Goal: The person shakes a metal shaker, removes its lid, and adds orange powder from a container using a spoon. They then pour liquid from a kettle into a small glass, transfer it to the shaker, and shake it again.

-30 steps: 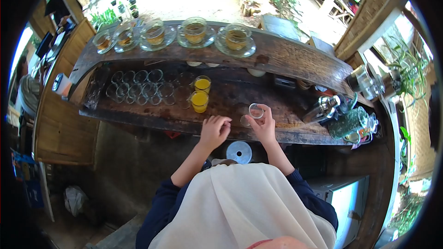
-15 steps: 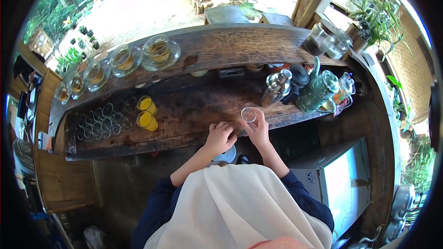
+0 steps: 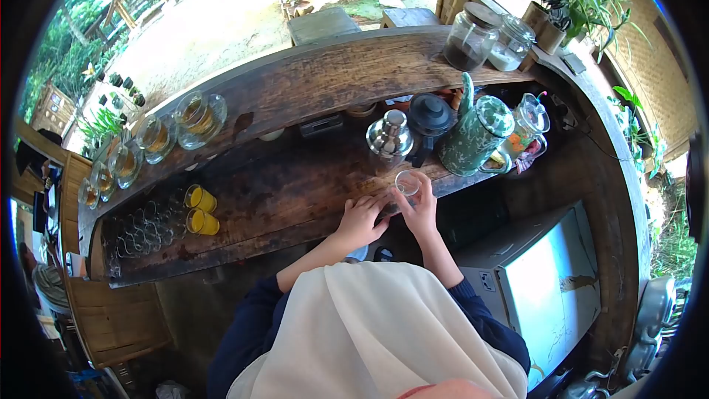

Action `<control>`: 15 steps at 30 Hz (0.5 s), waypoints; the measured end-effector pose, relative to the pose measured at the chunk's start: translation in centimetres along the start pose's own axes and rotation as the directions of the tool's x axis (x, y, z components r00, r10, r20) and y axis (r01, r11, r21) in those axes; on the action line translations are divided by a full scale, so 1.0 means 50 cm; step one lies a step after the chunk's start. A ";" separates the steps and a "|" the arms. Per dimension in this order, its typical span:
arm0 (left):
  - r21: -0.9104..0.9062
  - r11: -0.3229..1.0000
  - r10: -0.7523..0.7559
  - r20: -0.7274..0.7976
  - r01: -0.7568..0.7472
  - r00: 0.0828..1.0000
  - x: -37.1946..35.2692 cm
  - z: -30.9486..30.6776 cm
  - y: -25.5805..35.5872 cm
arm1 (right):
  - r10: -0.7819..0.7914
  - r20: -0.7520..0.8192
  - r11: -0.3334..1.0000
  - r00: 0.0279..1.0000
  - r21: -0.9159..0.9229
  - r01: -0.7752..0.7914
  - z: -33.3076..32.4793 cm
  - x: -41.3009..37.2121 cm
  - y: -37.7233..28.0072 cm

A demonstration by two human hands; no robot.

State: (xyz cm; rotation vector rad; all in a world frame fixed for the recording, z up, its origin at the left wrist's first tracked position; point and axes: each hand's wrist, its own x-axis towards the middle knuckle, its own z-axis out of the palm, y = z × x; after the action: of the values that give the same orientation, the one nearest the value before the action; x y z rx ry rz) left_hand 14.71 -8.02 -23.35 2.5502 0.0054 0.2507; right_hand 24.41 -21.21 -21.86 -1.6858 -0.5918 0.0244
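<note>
My right hand (image 3: 419, 203) holds a small clear glass (image 3: 407, 182) between thumb and fingers, above the counter's front edge. No drink shows in the glass. My left hand (image 3: 362, 222) rests at the edge of the dark wooden counter (image 3: 310, 203), its fingers stretched toward the right hand and the thumb apart. I cannot make out anything in it. Just beyond the hands stand a steel cocktail shaker (image 3: 390, 137), a black-lidded press pot (image 3: 430, 120) and a green speckled enamel pot (image 3: 477, 137).
Two glasses of yellow drink (image 3: 201, 210) stand left on the counter, beside several clear glasses (image 3: 140, 229). The raised shelf (image 3: 325, 70) bears several cups of brown drink on saucers (image 3: 198, 120) and lidded jars (image 3: 473, 35). A large box (image 3: 546, 288) is below right.
My view has turned to the right, so the counter things appear farther left. My left hand has unfolded and reaches nearer the right hand, which still holds the glass.
</note>
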 end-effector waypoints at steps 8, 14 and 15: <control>-0.017 0.996 0.086 0.092 -0.085 0.992 0.088 0.050 0.030 | 0.009 -0.036 0.999 0.999 0.043 -0.007 -0.090 0.022 0.045; -0.037 0.991 0.129 0.091 -0.126 0.987 0.146 0.085 0.052 | 0.045 -0.055 0.999 0.998 0.034 -0.043 -0.145 0.055 0.062; -0.033 0.991 0.129 0.089 -0.126 0.988 0.155 0.091 0.055 | 0.046 -0.057 0.998 0.997 0.033 -0.044 -0.153 0.061 0.065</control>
State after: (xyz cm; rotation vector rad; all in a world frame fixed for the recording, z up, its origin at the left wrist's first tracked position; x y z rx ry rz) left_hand 22.98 -12.38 -24.21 2.5360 -0.1949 0.1824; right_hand 30.85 -27.27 -22.31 -1.6629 -0.5081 0.0173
